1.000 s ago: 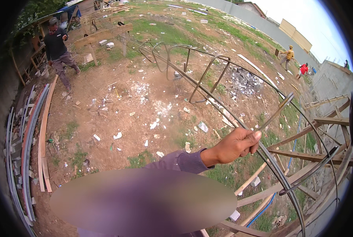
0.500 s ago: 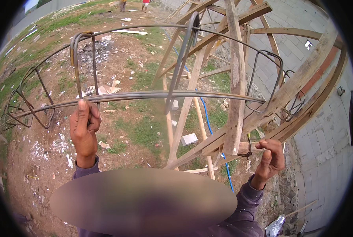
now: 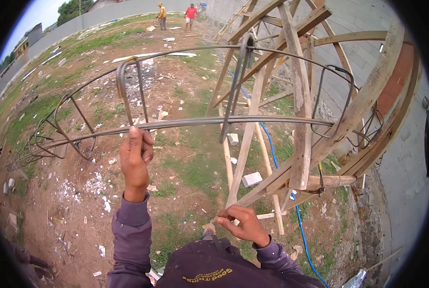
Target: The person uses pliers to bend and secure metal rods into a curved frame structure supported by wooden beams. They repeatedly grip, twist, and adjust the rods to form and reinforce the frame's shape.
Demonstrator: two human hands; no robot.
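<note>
A long cage of steel reinforcing bars (image 3: 190,123), with bent rectangular stirrups along it, stretches across the view in front of me. My left hand (image 3: 137,161) is closed around its lower bars at the foot of one stirrup (image 3: 124,93), thumb pointing up. Close to my chest, apart from the cage, my right hand (image 3: 245,224) has its fingers curled and pressed toward the thumb. Whatever it may hold is too small or hidden to make out. A dark hooked tool with a yellow part (image 3: 320,177) hangs by the timber to the right.
A timber frame (image 3: 298,144) with slanting posts and curved beams stands at the right, against a grey block wall (image 3: 397,192). A blue hose (image 3: 301,225) and a pale block (image 3: 252,179) lie on the littered ground. Two people (image 3: 162,17) stand far off.
My right hand has come from beside the timber at the right, down and left toward my chest. My left hand keeps its hold on the cage. The view has shifted, showing more background.
</note>
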